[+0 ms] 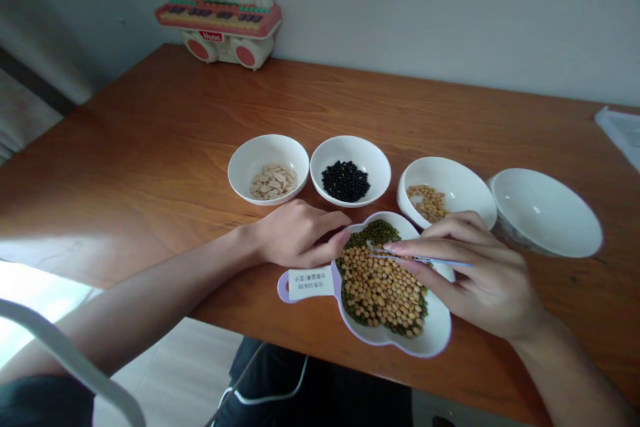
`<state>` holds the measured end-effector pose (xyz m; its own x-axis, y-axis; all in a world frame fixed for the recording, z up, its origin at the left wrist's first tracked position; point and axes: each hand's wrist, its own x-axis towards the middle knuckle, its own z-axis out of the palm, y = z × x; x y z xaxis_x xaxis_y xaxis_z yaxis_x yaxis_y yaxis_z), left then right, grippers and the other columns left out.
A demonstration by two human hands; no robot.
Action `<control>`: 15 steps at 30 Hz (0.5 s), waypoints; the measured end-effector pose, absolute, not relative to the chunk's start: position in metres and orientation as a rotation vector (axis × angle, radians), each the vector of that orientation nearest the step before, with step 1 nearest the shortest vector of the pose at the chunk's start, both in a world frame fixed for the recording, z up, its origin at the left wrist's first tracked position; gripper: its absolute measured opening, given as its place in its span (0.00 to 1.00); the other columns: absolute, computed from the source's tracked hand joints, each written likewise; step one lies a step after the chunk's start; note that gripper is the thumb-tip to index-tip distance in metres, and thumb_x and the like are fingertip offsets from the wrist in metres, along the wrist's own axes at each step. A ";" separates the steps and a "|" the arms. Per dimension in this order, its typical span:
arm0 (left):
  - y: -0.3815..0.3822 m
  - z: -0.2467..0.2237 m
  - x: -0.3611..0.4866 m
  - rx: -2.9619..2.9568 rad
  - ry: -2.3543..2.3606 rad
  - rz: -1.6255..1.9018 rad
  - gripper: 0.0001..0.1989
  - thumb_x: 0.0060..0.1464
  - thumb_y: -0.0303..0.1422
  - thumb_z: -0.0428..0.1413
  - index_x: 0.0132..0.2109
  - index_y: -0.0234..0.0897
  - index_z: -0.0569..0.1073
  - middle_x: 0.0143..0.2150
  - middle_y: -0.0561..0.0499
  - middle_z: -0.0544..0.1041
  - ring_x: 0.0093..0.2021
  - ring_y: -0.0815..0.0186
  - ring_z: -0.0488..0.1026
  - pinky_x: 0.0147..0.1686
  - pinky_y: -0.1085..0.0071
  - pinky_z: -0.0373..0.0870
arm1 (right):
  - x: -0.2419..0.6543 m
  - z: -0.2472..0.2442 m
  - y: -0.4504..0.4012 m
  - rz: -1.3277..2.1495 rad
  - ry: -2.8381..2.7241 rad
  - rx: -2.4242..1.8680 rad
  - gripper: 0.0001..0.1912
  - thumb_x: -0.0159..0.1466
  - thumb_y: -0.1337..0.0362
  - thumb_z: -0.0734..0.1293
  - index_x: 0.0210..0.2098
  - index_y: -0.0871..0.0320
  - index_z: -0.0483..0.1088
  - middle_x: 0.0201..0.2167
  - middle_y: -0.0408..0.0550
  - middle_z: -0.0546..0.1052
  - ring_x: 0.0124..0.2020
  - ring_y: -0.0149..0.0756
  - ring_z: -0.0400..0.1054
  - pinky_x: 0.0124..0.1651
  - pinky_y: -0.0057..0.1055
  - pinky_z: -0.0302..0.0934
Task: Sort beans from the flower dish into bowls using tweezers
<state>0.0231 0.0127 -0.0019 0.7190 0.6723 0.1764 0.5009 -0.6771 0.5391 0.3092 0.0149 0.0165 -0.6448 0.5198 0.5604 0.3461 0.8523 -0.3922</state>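
My right hand (480, 273) is closed on a pair of tweezers (430, 259), their tips over the soybeans; whether a bean sits between the tips is too small to tell. Those soybeans (380, 287) lie with green mung beans (375, 232) in a white, lilac-rimmed tray (435, 337) with a labelled handle (310, 282). Thumb and fingers of my left hand (300, 233) pinch the tray's left rim. Just behind the tray, partly covered by my right hand, a white bowl (463, 190) contains some soybeans.
Pale flat seeds fill part of the far-left bowl (245, 170); black beans lie in the bowl (377, 170) beside it. A bare white bowl (550, 210) stands at the right. Against the wall sits a toy keyboard figure (220, 20). Paper (623, 130) lies at the right edge.
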 end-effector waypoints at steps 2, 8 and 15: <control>0.013 -0.003 0.023 2.464 0.890 0.508 0.16 0.72 0.35 0.45 0.46 0.33 0.76 0.31 0.47 0.82 0.27 0.65 0.79 0.27 0.71 0.71 | 0.309 0.016 0.015 0.310 -2.350 -0.627 0.15 0.64 0.73 0.75 0.49 0.53 0.78 0.35 0.41 0.82 0.34 0.30 0.74 0.44 0.35 0.65; 0.012 -0.002 0.023 2.467 0.896 0.508 0.17 0.73 0.36 0.45 0.45 0.33 0.77 0.30 0.48 0.81 0.26 0.65 0.78 0.26 0.71 0.69 | 0.309 0.016 0.016 0.294 -2.364 -0.628 0.12 0.64 0.72 0.75 0.47 0.55 0.79 0.33 0.41 0.81 0.33 0.29 0.73 0.44 0.35 0.64; 0.013 -0.003 0.022 2.482 0.887 0.532 0.16 0.72 0.35 0.46 0.44 0.33 0.76 0.29 0.49 0.80 0.25 0.67 0.76 0.25 0.72 0.68 | 0.309 0.016 0.015 0.282 -2.367 -0.634 0.13 0.64 0.72 0.75 0.47 0.55 0.79 0.33 0.41 0.82 0.33 0.30 0.73 0.44 0.36 0.64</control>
<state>0.0223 0.0126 -0.0026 0.7191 0.6647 0.2028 0.4914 -0.6927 0.5279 0.3086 0.0151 0.0158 -0.6630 0.5105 0.5476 0.3677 0.8592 -0.3558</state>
